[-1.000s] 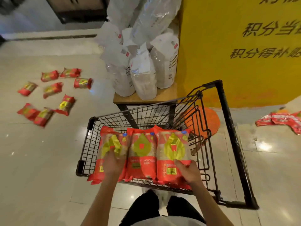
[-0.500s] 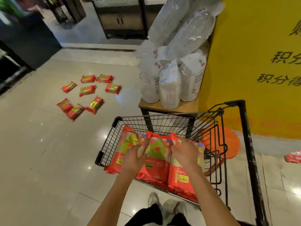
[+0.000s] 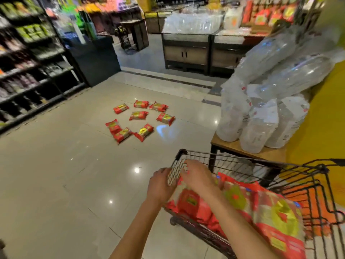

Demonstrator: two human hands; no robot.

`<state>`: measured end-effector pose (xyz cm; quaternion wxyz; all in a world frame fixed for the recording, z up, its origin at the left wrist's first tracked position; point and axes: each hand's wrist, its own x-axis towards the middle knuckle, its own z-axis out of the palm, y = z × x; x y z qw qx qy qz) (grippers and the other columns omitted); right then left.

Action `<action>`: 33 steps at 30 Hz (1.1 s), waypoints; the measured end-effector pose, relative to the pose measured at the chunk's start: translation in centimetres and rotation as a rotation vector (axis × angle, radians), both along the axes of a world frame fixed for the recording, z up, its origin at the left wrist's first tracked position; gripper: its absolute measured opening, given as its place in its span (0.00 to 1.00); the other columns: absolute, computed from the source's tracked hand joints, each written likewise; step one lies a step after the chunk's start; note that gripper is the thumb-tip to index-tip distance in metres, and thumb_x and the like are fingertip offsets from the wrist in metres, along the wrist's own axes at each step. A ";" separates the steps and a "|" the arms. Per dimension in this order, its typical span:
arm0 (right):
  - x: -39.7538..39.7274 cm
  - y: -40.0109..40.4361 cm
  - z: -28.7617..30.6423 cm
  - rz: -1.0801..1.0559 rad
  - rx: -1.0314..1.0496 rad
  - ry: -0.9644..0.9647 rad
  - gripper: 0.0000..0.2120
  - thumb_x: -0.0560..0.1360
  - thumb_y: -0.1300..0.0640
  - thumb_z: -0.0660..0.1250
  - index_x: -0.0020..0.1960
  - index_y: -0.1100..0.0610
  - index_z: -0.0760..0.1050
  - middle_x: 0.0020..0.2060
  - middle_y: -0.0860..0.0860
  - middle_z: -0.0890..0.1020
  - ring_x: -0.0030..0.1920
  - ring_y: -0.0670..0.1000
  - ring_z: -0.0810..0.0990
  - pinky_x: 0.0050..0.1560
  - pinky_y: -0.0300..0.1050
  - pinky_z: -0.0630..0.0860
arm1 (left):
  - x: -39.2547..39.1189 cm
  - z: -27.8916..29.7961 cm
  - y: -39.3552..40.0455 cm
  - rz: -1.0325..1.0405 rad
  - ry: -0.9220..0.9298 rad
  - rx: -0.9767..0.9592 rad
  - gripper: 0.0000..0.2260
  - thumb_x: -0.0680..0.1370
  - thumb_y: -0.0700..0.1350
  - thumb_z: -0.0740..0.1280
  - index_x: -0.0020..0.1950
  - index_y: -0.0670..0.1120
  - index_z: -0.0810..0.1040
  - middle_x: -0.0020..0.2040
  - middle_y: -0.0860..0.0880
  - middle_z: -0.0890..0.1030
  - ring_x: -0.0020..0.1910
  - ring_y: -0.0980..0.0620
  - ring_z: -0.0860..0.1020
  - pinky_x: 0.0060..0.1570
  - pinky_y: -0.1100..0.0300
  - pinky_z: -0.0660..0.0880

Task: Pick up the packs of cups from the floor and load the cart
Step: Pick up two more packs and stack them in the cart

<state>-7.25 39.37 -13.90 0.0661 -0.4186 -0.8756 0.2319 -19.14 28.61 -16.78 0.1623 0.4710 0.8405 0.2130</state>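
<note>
While both hands work at the cart's front left corner, the fingers are partly hidden: those of the left hand [image 3: 161, 186] curl against the outside of the wire wall, apparently pinching the end of a red pack through or beside the mesh; whether they truly grip it I cannot tell. Right hand [image 3: 198, 177] lies inside the basket, fingers bent down over the top of the same pack [image 3: 188, 200], pressing or holding it. Judgement: the two hands are seating this pack flat against the corner so the row packs tightly.

Cart [image 3: 248, 162], wire basket, at 5 o'clock of the view. Contents: at least three red-and-yellow packs side by side, the nearest [image 3: 280, 223] blurred, its near end over the near rim.

Remaining packs on the floor [image 3: 139, 115]: eight, scattered in a loose cluster at 11 o'clock from the cart, well apart from it. Task judged partly done.

Wooden table [image 3: 248, 148] at 1 o'clock, just beyond the cart, carries clear bags of stacked white cups [image 3: 258, 126]. Yellow wall at 3 o'clock; shelving at 9 o'clock.
</note>
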 end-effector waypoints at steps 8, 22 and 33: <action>-17.7 -8.6 -0.5 0.123 -0.030 -0.013 0.23 0.80 0.45 0.60 0.72 0.54 0.72 0.66 0.53 0.80 0.65 0.56 0.78 0.64 0.48 0.71 | -16.6 0.4 -10.0 0.136 0.005 0.044 0.24 0.80 0.52 0.67 0.75 0.46 0.72 0.72 0.47 0.75 0.69 0.46 0.73 0.68 0.55 0.69; -42.3 -2.1 -2.8 0.037 -0.236 0.045 0.20 0.80 0.41 0.60 0.67 0.48 0.76 0.59 0.46 0.83 0.60 0.49 0.80 0.59 0.44 0.75 | -43.0 -1.2 -4.4 0.223 -0.013 0.060 0.21 0.80 0.50 0.67 0.72 0.46 0.74 0.71 0.47 0.75 0.70 0.47 0.71 0.68 0.58 0.67; -66.6 10.3 -1.0 0.021 -0.217 0.114 0.18 0.81 0.45 0.62 0.67 0.49 0.77 0.60 0.47 0.83 0.61 0.53 0.80 0.56 0.45 0.74 | -68.7 1.9 5.5 0.246 0.014 0.000 0.21 0.81 0.50 0.66 0.72 0.46 0.73 0.70 0.46 0.76 0.68 0.45 0.73 0.65 0.54 0.70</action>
